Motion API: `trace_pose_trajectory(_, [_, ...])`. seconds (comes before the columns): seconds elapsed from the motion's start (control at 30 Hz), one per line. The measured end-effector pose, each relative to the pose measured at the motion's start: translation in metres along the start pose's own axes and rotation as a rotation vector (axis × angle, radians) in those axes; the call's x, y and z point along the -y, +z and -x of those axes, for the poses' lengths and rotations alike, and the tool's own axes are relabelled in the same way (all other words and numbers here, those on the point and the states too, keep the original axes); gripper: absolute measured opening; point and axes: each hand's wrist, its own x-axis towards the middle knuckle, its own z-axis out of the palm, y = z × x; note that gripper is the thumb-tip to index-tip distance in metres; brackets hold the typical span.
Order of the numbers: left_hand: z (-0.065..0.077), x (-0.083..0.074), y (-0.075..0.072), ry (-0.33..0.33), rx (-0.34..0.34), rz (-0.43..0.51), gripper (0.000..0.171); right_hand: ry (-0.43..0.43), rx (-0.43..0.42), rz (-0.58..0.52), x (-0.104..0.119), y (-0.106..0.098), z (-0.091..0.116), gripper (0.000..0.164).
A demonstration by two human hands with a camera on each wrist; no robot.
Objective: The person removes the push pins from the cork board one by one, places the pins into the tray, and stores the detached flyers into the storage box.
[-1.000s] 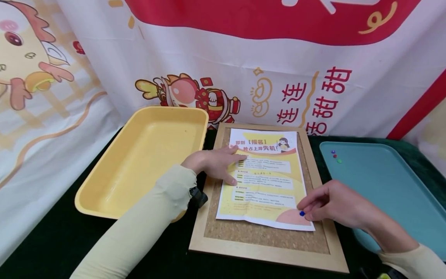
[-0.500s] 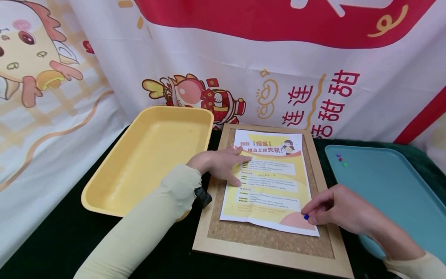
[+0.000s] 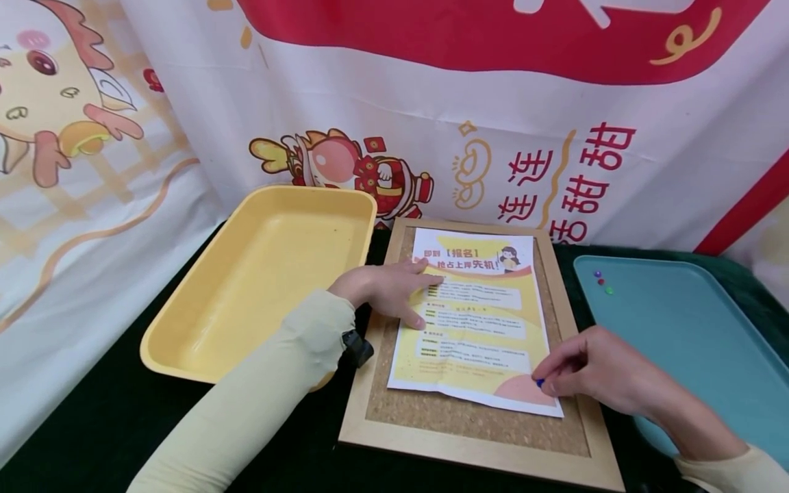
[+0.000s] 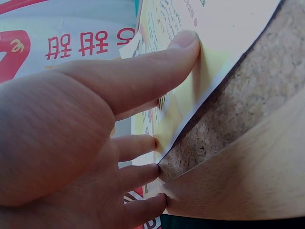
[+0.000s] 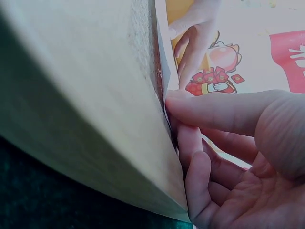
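A yellow and white printed flyer (image 3: 468, 370) lies on a wood-framed cork board (image 3: 474, 424). My left hand (image 3: 391, 291) rests on the flyer's left side with fingers spread; in the left wrist view its thumb (image 4: 183, 47) touches the paper and the other fingertips reach the cork and frame. Down at the flyer's lower right corner, my right hand (image 3: 594, 366) pinches a small blue push pin (image 3: 540, 383) between thumb and fingers, against the paper. The right wrist view shows that hand (image 5: 224, 157) at the board's edge, the pin hidden behind the fingers.
Left of the board stands a deep yellow tray (image 3: 185, 311). On the right lies a flat teal tray (image 3: 678, 322), with several small coloured pins (image 3: 601, 281) near its far left corner. Dark green cloth (image 3: 296, 452) covers the table, and a printed fabric backdrop (image 3: 382, 89) hangs behind.
The whole scene has shifted slightly right in the head view. Both hands keep nearly the same places on the flyer, and the blue push pin stays at the lower right corner.
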Motion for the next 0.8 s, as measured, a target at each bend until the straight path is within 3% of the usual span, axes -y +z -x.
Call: trace_pose_trajectory(0.8, [-0.0003, 0.0003, -0.0009, 0.011, 0.002, -0.011, 0.089, 0.008, -0.005, 0.046, 0.0061, 0.0054, 0.0021, 0.007])
